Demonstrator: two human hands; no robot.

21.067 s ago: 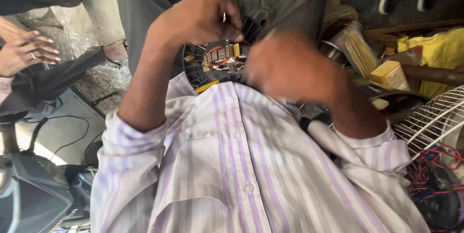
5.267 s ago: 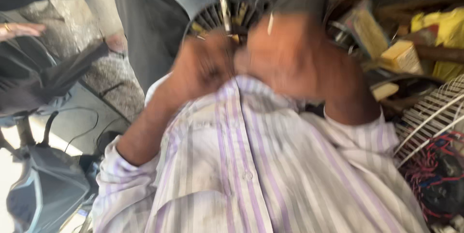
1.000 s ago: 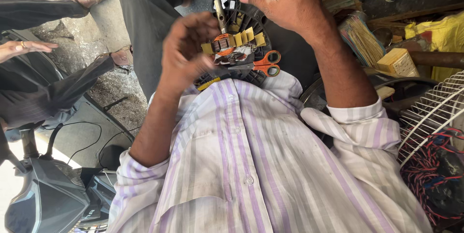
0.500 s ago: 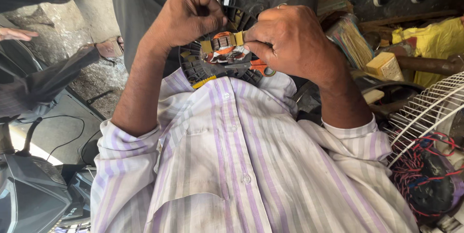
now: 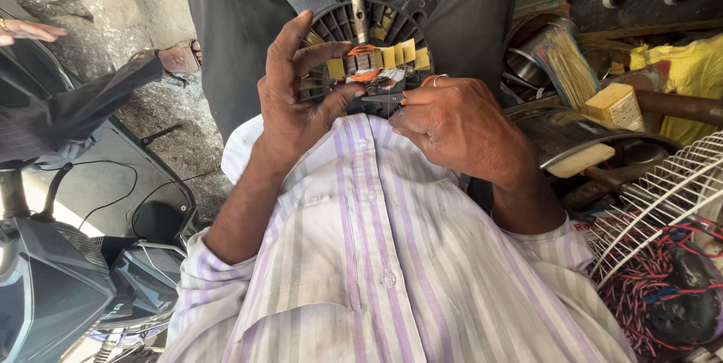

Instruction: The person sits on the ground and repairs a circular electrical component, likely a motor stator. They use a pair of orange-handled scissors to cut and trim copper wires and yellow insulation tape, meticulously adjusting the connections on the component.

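Since half a second ago, both my hands are sitting lower and closer to my chest, uncovering more of the black round motor part (image 5: 367, 35), which is resting between my knees just above my striped shirt (image 5: 376, 257). Its yellow and orange windings (image 5: 376, 58) are showing, with a metal shaft (image 5: 358, 10) standing up from the middle. My left hand (image 5: 295, 99) is cupping its left rim, fingers spread, thumb pressing inward. My right hand (image 5: 452, 122) is curling its grip around orange-handled scissors (image 5: 392, 96), whose blades are pointing toward the windings. Off to my right, a wooden block (image 5: 617, 105) and a white wire fan guard (image 5: 663, 205) are lying.
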